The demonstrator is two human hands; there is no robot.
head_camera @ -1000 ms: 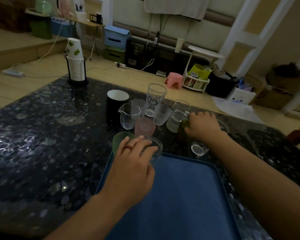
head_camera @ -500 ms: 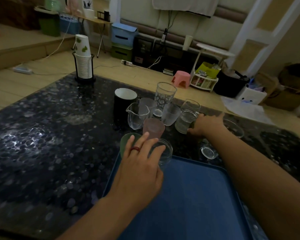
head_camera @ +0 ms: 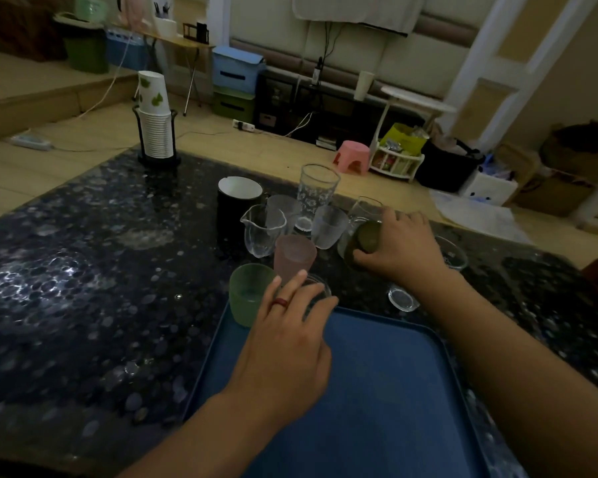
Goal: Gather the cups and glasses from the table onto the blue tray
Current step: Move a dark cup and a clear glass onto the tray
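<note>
A blue tray (head_camera: 377, 391) lies on the near side of the dark table. My left hand (head_camera: 290, 339) reaches over the tray's far left corner, fingers closed over a small clear glass (head_camera: 316, 288). Beside it stand a green frosted cup (head_camera: 247, 293) and a pink frosted cup (head_camera: 294, 255). Behind them are a clear pitcher (head_camera: 261, 232), a black mug (head_camera: 237, 201), a tall clear glass (head_camera: 316, 189) and a frosted cup (head_camera: 328, 227). My right hand (head_camera: 401, 250) grips a dark green cup (head_camera: 365, 239), tilted with its base toward me. A small clear glass (head_camera: 403, 300) sits under my right wrist.
A stack of paper cups (head_camera: 154, 132) in a black holder stands at the table's far left corner. Another clear glass (head_camera: 453, 253) sits right of my right hand. The dark pebbled table (head_camera: 83, 288) stretches out to the left. Beyond its far edge are floor and a pink stool (head_camera: 351, 160).
My right hand has closed on the dark green cup and tipped it off the table, base toward me. My left hand has stayed on the small clear glass.
</note>
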